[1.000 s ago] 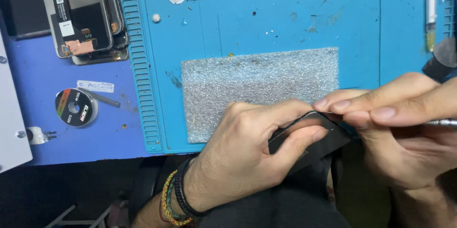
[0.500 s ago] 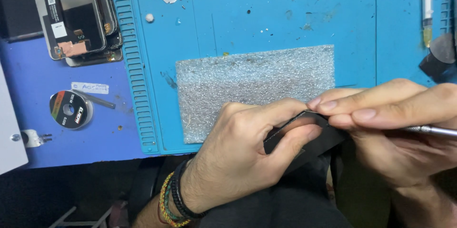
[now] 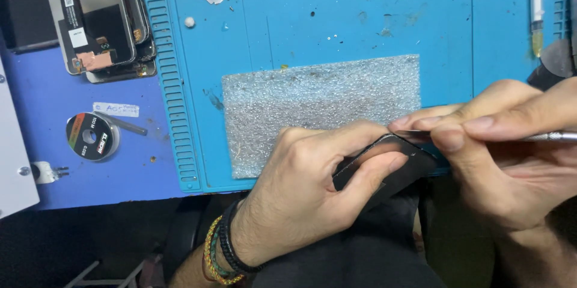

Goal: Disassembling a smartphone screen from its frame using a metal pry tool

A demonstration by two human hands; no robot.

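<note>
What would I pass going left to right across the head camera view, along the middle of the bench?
White panel edge → small dark spool → ribbed edge of the blue mat → grey textured pad → left hand gripping the black device → right hand holding a thin metal tool.

The dark panel (image 3: 384, 165) looks like smooth, faintly glossy plastic. The slim tool (image 3: 550, 137) is shiny metal. The blue mat (image 3: 336, 29) looks matt and rubbery; the grey foam sheet (image 3: 318, 101) is rough and grainy.
</note>
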